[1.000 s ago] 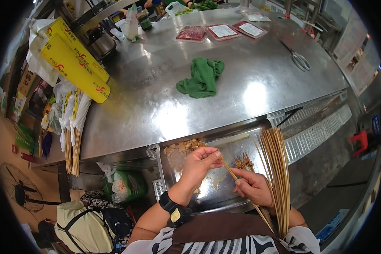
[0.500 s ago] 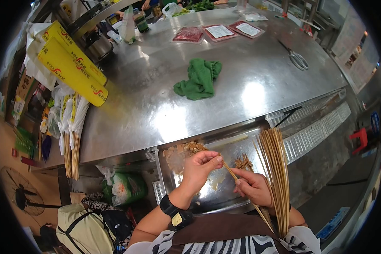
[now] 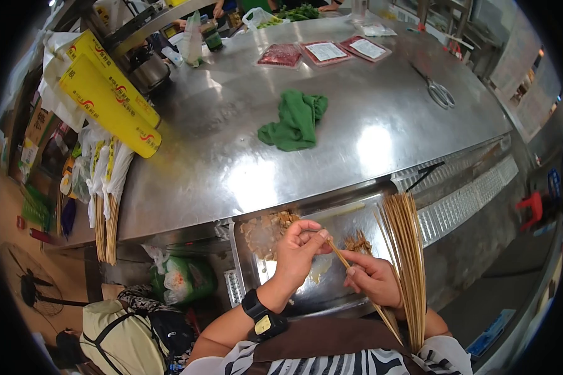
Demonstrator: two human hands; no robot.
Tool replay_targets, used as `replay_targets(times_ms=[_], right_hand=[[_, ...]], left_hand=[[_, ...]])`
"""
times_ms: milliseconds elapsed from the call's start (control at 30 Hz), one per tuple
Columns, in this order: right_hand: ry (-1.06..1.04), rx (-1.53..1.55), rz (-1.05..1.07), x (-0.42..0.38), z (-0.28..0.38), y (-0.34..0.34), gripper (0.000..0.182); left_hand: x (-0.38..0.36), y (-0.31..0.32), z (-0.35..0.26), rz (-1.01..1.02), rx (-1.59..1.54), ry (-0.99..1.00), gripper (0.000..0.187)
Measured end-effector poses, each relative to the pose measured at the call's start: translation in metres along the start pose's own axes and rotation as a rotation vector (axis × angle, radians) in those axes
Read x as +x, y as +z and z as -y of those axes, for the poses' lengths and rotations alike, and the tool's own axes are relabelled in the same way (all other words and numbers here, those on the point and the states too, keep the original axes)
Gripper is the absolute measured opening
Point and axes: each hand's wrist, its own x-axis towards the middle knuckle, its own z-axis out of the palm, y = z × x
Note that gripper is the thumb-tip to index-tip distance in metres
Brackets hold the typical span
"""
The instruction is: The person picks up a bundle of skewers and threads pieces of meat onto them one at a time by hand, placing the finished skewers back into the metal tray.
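Note:
Over a metal tray, my left hand pinches the upper end of a thin wooden skewer. Farther down, the fingers of my right hand are closed on the same skewer. Beside my right hand stands a thick bundle of bare skewers, its lower end near my forearm. Brown pieces of food lie at the tray's left, partly behind my left hand. A small cluster of loaded skewer tips rests in the tray between my hands and the bundle.
The steel table holds a green cloth, scissors, packs of red meat and yellow rolls. Wrapped skewers are at the left. A person in a light top is at lower left; other people's hands show beyond the table.
My left hand has shifted slightly toward me and the view has moved a little. Both hands keep hold of the skewer.

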Motion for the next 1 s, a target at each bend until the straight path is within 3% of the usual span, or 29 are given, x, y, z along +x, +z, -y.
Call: replay_targets(times_ms=[133,400,1000], right_hand=[[-0.001,0.023,0.011,0.000,0.001,0.001,0.039],[-0.022,0.077,0.033,-0.001,0.000,0.003,0.039],[-0.039,0.177,-0.013,0.001,0.002,0.007,0.027]], left_hand=[[0.001,-0.002,0.002,0.013,0.009,0.005,0.013],[-0.001,-0.006,0.001,0.061,-0.258,-0.260,0.017],[-0.018,0.009,0.009,0.014,-0.357,-0.315,0.015]])
